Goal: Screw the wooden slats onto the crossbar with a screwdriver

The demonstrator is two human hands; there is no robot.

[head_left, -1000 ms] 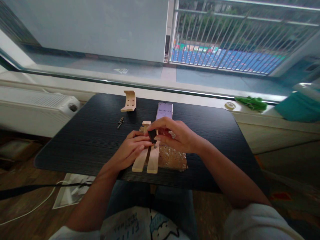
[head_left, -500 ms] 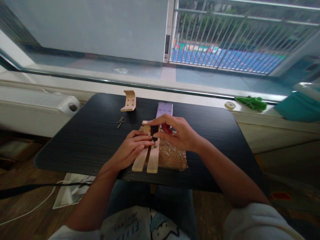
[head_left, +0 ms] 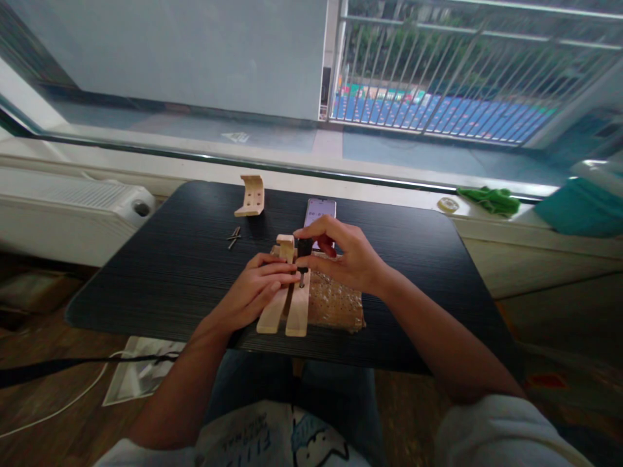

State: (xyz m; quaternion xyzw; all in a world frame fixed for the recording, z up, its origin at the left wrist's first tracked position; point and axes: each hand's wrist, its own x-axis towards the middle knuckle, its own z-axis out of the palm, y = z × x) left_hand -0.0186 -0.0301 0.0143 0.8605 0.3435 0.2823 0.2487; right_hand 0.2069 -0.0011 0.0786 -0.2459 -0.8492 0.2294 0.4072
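My right hand (head_left: 345, 256) pinches the black handle of a screwdriver (head_left: 304, 247) between thumb and index finger. The screwdriver's metal shaft runs down to a hole in the right of two pale wooden strips (head_left: 296, 319). My left hand (head_left: 256, 285) lies across the strips with its fingers close together, holding them down, fingertips beside the shaft. Under the strips sits a brown block (head_left: 335, 301) with a shiny, wrinkled covering. Whether a screw is under the tip is too small to tell.
On the black table (head_left: 160, 259), a curved wooden piece with holes (head_left: 253, 196) stands at the back left, with several screws (head_left: 234, 238) before it. A phone (head_left: 321, 207) lies behind my right hand. The sill bears a tape roll (head_left: 448, 205) and a green cloth (head_left: 491, 201).
The fingers of my right hand and the screwdriver handle have shifted slightly to the right, uncovering more of the wood's far end. My left hand stays put.
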